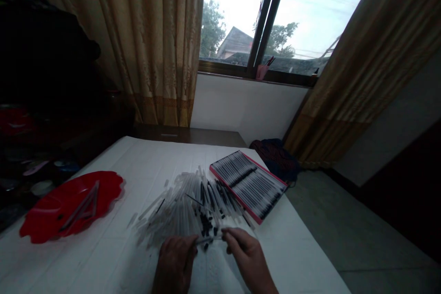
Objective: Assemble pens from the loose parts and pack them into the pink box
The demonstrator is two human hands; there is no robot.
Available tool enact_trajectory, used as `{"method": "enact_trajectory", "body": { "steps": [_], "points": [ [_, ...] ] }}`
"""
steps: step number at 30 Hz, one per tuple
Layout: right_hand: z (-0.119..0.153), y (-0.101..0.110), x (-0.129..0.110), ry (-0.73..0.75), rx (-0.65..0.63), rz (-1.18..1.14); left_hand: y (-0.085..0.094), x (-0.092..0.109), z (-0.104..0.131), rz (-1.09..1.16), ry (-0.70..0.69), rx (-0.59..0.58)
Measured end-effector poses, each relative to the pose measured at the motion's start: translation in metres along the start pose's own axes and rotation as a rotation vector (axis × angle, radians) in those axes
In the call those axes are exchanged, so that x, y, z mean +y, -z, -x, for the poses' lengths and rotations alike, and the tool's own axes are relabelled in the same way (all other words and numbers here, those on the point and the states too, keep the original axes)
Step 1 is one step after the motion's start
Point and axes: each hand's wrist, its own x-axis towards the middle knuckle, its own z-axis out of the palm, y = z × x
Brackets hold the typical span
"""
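My left hand (175,257) and my right hand (244,251) are near the table's front, thumbs and fingertips pinched on the two ends of one thin pen (206,240). It lies level between them, greyish on the left and clearer on the right; blur hides its details. Just beyond my hands spreads a heap of clear plastic pen tubes (182,213), with small black caps (206,225) scattered at its near side. To the right of the heap, a red-edged box (253,215) holds two rows of pens (257,190) with clear barrels and black ends.
A red scalloped plate (44,225) with a few clear tubes (86,206) stands at the left of the white table (292,257). Dark clutter lies beyond the left edge. Behind are curtains (161,55) and a window; a dark cloth bundle (275,156) lies past the far right corner.
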Motion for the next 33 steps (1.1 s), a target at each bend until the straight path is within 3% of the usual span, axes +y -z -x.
{"method": "enact_trajectory", "body": {
  "steps": [2,6,10,13,15,17,21,24,28,33],
  "points": [
    [0.004,-0.014,0.001,0.036,-0.099,0.058,0.000,-0.001,0.000,-0.004,0.041,0.063],
    [0.008,-0.038,0.006,0.142,-0.156,0.386,-0.001,-0.003,0.000,-0.026,0.064,0.156],
    [0.007,-0.059,0.016,0.200,-0.265,0.755,-0.003,-0.004,0.001,-0.038,0.064,0.153],
    [0.007,-0.070,0.026,0.210,-0.248,0.841,-0.004,-0.003,0.003,-0.034,0.059,0.144],
    [0.008,-0.070,0.031,0.215,-0.183,0.727,-0.003,-0.002,0.003,-0.016,0.053,0.135],
    [0.009,-0.061,0.034,0.180,-0.107,0.462,-0.002,-0.001,0.002,0.012,0.039,0.108],
    [0.014,-0.023,0.040,-0.174,-0.042,-0.186,-0.005,0.005,-0.002,0.051,-0.058,0.006],
    [0.018,0.007,0.048,-0.358,0.008,-0.470,-0.017,0.014,-0.007,0.069,-0.109,-0.086],
    [0.019,0.027,0.058,-0.372,0.078,-0.557,-0.040,0.030,-0.012,0.137,-0.090,-0.154],
    [0.013,0.025,0.062,-0.367,0.081,-0.521,-0.054,0.034,-0.012,0.202,-0.074,-0.151]
  ]
}}
